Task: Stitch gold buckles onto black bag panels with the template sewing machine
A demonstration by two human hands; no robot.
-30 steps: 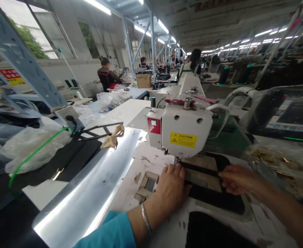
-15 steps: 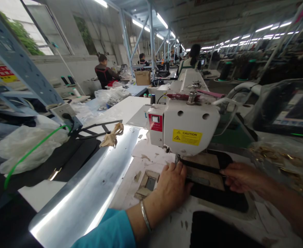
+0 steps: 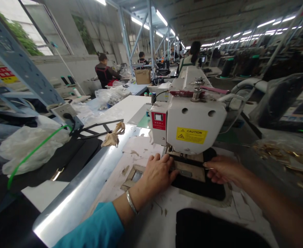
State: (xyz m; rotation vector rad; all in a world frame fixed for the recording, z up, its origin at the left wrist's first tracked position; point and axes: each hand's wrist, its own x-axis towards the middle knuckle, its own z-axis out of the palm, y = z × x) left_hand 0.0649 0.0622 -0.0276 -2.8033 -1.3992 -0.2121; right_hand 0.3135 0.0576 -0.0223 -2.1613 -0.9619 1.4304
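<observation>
The black piece (image 3: pixel 201 188) is already lying under the sewing machine (image 3: pixel 192 120), but I cannot tell if any stitching is done. The left hand (image 3: pixel 156 174) is resting open at its left end; apart, the right hand (image 3: pixel 222 168) is pinching a thin thing (image 3: pixel 209 168).

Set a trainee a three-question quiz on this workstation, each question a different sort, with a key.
1. Multiple choice: on which wrist is the bangle? A) left B) right C) both
2. True or false: the tan scrap lies nearer the left hand than the right hand.
3. Fill in: the big word on the yellow label of the machine is "____".

Key: 1. A; 2. True; 3. CAUTION
</observation>
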